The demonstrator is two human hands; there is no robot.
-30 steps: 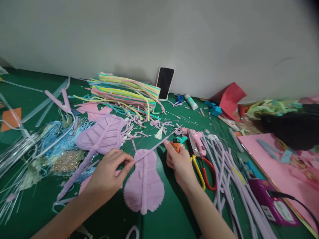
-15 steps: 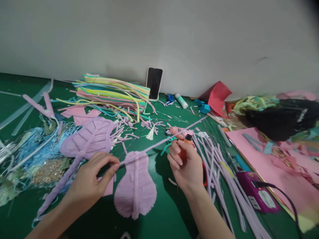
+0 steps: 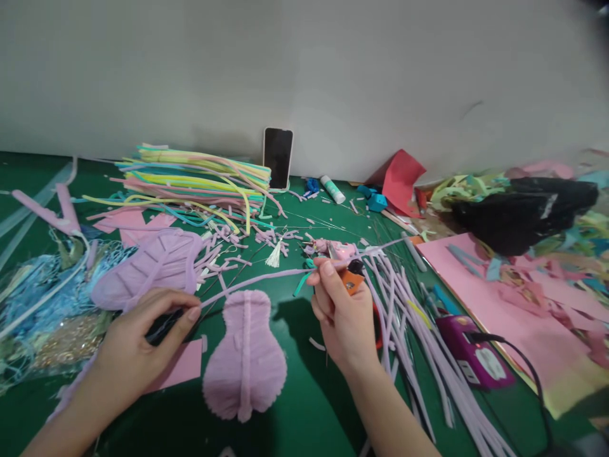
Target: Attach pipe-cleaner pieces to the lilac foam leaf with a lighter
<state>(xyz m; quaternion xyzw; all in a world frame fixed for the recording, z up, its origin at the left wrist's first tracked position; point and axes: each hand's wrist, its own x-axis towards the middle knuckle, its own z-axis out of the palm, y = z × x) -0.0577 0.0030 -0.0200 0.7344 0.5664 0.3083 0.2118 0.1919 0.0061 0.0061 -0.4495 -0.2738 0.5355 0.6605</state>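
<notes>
A thin lilac pipe cleaner (image 3: 266, 275) stretches between both hands above the green table. My left hand (image 3: 159, 324) pinches its left end between thumb and forefinger. Farther along, my right hand (image 3: 340, 304) grips the strip between thumb and finger, and an orange tool with a black tip (image 3: 353, 279) is tucked in the same hand. Below the strip lies a lilac gourd-shaped piece (image 3: 245, 358) with a ridge down its middle. A lilac leaf-shaped piece (image 3: 152, 263) on a wrapped stem lies partly behind my left hand.
Coloured pipe cleaners (image 3: 195, 181) lie in a bundle near an upright phone (image 3: 278, 157). Lilac stems (image 3: 428, 355) and a purple device (image 3: 476, 352) with a black cable lie right. Pink sheets (image 3: 514, 298) and a black bag (image 3: 528, 212) are farther right.
My right hand has closed its thumb and forefinger on the pipe cleaner. My left hand has moved left with its end. The whole view has shifted slightly.
</notes>
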